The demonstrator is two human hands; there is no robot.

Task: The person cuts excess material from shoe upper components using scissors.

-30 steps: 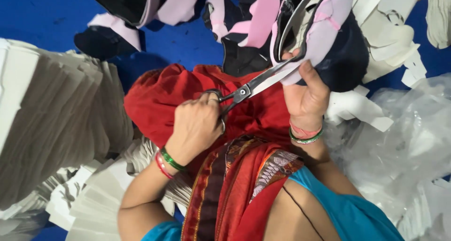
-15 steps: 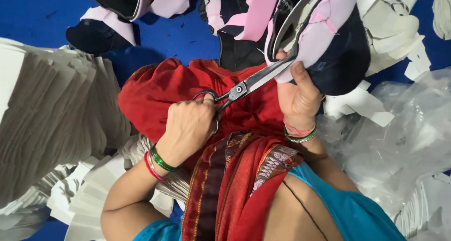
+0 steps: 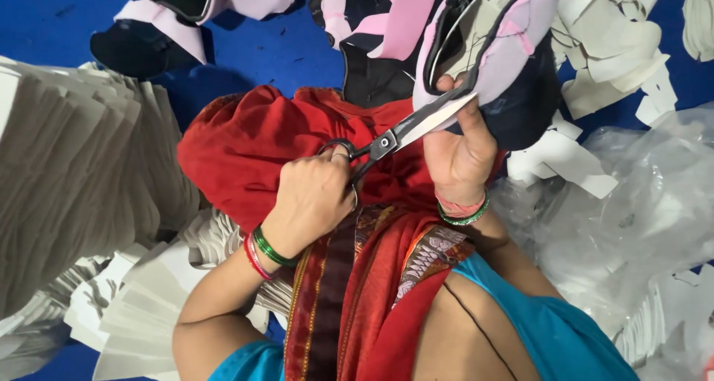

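- Head view: the left hand [image 3: 316, 195] is closed around the looped handles of the scissors [image 3: 398, 134], fingers through the rings, above the red cloth [image 3: 245, 147] on the lap.
- The scissor blades are seen nearly shut, their tips touching the edge of the pink and black shoe upper [image 3: 506, 61].
- The right hand [image 3: 461, 147] is curled on that shoe upper, thumb raised along its edge, the piece being held up over the blue floor [image 3: 260, 54].
- Stacked grey cardboard pieces [image 3: 71, 180] are seen at the left, clear plastic bags [image 3: 639, 217] at the right.
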